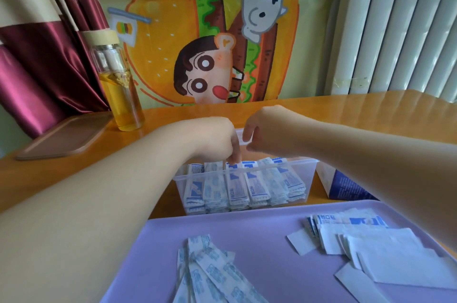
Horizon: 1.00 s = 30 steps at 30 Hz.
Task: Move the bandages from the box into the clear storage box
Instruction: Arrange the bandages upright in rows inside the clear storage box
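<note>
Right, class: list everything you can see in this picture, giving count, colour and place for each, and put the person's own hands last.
Clear storage box: one, transparent, table centre, holding rows of upright bandages, white and blue.
Tray: one, lilac, nearest the camera.
Loose bandages: several, white and blue, tray's left.
Flat packets: a pile, white and blue, tray's right.
Cardboard box: one, white and blue, right of the storage box.
Bottle: one, glass, yellow liquid, back left.
Board: one, brown, left of the bottle.
Cartoon cloth: one, orange, on the wall.
Curtain: maroon and cream, far left.
Left hand: fingers reaching into the storage box.
Right hand: above the box.
</note>
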Motion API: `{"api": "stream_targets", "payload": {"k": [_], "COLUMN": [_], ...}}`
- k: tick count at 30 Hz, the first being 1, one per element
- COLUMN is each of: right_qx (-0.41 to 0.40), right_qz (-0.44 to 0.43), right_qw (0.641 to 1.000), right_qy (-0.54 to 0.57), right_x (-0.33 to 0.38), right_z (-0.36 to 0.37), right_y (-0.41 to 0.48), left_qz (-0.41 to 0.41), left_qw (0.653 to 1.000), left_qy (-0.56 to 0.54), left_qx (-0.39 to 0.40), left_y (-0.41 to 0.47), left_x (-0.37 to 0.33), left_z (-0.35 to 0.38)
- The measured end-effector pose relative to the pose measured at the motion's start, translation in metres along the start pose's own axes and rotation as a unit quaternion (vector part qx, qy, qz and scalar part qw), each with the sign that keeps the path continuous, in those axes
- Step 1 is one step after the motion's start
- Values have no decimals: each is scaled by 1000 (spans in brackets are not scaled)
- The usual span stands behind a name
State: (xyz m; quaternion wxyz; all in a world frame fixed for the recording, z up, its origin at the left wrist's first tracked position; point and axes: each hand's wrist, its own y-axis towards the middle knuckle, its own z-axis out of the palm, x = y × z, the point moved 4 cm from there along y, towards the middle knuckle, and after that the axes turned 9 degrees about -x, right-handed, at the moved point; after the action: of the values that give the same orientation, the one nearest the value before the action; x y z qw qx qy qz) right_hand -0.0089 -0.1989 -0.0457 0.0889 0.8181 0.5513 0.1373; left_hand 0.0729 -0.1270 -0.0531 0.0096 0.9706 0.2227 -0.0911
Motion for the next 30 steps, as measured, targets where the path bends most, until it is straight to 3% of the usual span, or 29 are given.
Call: {"api": "stream_targets", "payload": {"k": [4,7,9,12,14,17,20,23,30], "right_qx": [-132,-128,-37,193,252,250,279,285,261], "right_qz": [-1,11,31,72,102,174,192,193,187], "right_qw": [988,984,989,965,946,913,888,881,910], "right_qy": [84,125,143,159,175,272,311,323,264], "right_x": [7,16,25,43,49,56,72,82,90], "right_z": [-25,-31,-21,7,20,29,33,34,33], "right_y": [-25,-53,-73,-101,-111,-117,-123,-124,-118], "left_qz": [18,17,-29,-123,-192,-295,-323,-323,-351], "left_qw": [989,975,975,962,929,830,745,714,644], "left_qy": [-33,-60,-118,-219,-305,-469,-582,-619,-675], "left_qx": [-146,-215,-184,-105,-82,-59,-41,-48,-83], "left_y": [-35,-79,-105,-138,-154,-174,-186,-192,-198], "left_x": [-5,-1,9,26,34,34,24,15,1], "left_z": [-18,-17,-3,23,35,48,53,53,55]}}
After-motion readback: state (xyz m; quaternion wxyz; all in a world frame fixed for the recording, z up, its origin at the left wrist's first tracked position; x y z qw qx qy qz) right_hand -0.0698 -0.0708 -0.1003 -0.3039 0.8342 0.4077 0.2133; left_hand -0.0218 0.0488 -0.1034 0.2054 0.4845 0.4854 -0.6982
